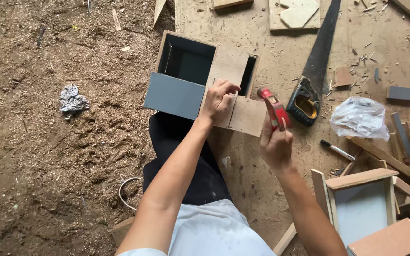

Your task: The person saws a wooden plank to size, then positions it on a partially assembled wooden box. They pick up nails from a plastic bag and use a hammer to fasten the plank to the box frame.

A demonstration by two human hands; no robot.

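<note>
A small open wooden box [186, 64] with a grey front panel lies on the sawdust-covered floor before my knee. My left hand [218, 100] rests on a brown board [236, 95] laid across the box's right part, fingers pinched at its top edge; whether they hold a nail I cannot tell. My right hand [276, 144] grips a red-handled hammer [273, 108], raised just right of the board with its head near the board's edge.
A handsaw [315, 71] with a black and yellow handle lies to the right. A crumpled plastic bag [359, 118] and a marker pen [337, 150] are beyond it. Another open box [359, 201] and wood offcuts sit at the lower right. Crumpled foil [72, 99] lies on the sawdust.
</note>
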